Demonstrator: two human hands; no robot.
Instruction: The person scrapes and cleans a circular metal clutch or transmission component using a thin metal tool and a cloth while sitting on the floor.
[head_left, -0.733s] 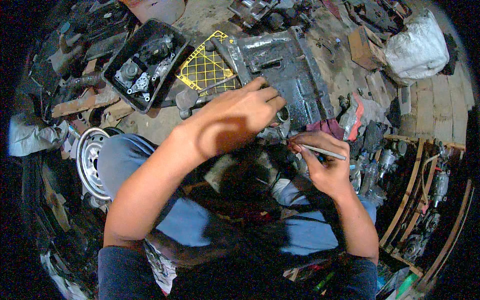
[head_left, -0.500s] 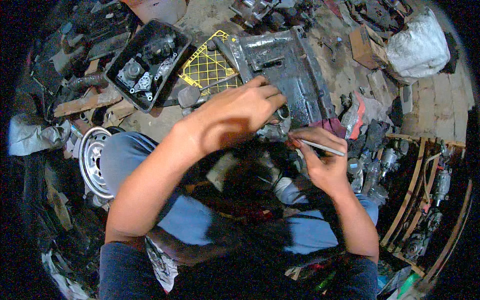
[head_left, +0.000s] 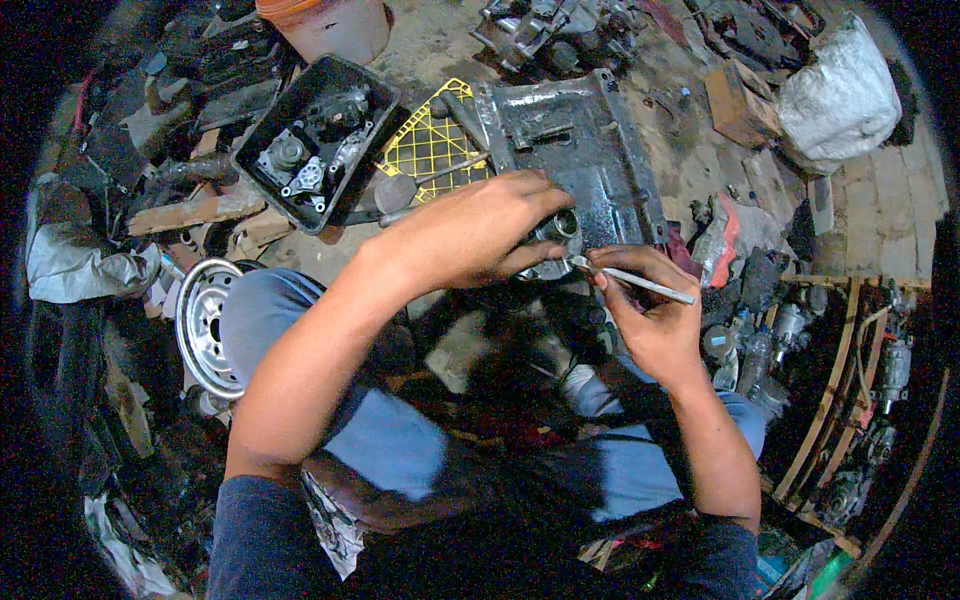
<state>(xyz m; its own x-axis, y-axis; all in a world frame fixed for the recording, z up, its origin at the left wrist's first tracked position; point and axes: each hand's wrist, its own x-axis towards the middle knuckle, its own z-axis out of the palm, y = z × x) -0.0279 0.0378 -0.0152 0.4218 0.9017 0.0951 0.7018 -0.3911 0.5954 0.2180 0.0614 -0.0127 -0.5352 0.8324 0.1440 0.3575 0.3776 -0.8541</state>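
Note:
My left hand [head_left: 495,228] is closed around a grey metal machine part [head_left: 566,223] with a round, ring-like opening on its upper side. Its lower portion is mostly covered by my fingers. In a pinch grip, my right hand [head_left: 652,318] holds a slim, silvery rod-shaped tool [head_left: 650,287], whose tip meets or nearly meets the part's right side. Exact contact at the tip is too small to tell. Just beyond both hands lies a dark, greasy metal tray [head_left: 610,180] with raised edges.
Left of the tray are a yellow grid [head_left: 430,140], a mallet [head_left: 396,193] and a black bin [head_left: 330,215] of metal parts. A wheel rim [head_left: 207,330] stands by my left knee. A cardboard box [head_left: 742,103] and white sack [head_left: 838,95] sit far right.
The whole view has shifted slightly, so things sit lower and further right. The rod-shaped tool's tip shows more clearly against the metal part. Both hands keep their holds.

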